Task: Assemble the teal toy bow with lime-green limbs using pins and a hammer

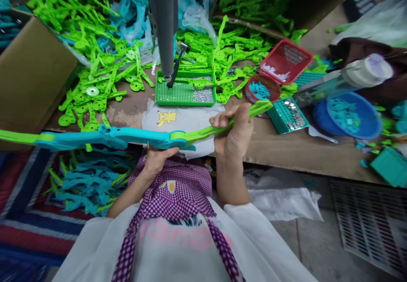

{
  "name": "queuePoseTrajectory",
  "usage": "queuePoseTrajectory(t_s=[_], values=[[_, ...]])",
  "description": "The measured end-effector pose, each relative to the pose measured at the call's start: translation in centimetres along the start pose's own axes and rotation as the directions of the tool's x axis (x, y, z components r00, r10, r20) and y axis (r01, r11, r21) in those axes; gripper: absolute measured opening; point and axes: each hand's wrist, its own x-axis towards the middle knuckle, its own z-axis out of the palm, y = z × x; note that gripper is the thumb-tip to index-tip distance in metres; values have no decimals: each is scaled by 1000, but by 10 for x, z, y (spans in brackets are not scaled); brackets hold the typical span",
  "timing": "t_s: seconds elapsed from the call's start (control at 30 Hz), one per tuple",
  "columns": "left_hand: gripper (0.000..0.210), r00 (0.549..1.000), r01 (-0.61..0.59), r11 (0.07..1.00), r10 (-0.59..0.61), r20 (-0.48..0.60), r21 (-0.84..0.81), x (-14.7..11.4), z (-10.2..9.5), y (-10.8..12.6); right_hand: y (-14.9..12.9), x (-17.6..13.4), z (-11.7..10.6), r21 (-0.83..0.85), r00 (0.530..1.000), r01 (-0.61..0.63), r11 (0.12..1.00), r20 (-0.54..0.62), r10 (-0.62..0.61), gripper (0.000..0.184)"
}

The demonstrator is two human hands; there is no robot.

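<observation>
A long plastic piece [136,138], turquoise in the middle with bright green arms at its ends, stretches across in front of me and resembles a toy bow. My right hand [235,127] is wrapped round its right green arm. My left hand [157,159] holds the turquoise part from below near the round joint [178,138]; some of its fingers are hidden behind the piece. Just beyond, a cloth [152,116] with a yellow cartoon print lies at the table edge. Behind it sits a green perforated tray [174,97] with small metal parts, and a black-handled hammer [179,63] rests over it.
Piles of green arms [104,74] cover the back of the table [273,146]. A grey post [163,23] hangs ahead. To the right stand a red tub [249,93], a teal basket [286,123] of metal discs and a blue bowl [321,121]. Joined pieces [89,184] lie low left.
</observation>
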Motion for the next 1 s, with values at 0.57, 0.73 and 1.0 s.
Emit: queuePoseTrajectory(t_s=[0.57,0.73,1.0], values=[[65,987,160,978,-154,53,-137,-11,-6,29,-11,8,46,-138,913,40,990,407,20,27],[60,988,153,987,-151,45,-49,-8,-9,39,-21,0,54,-112,907,75,991,421,-21,29],[44,985,155,981,-144,94,-117,-7,7,49,-20,41,72,-143,714,42,989,696,70,42]])
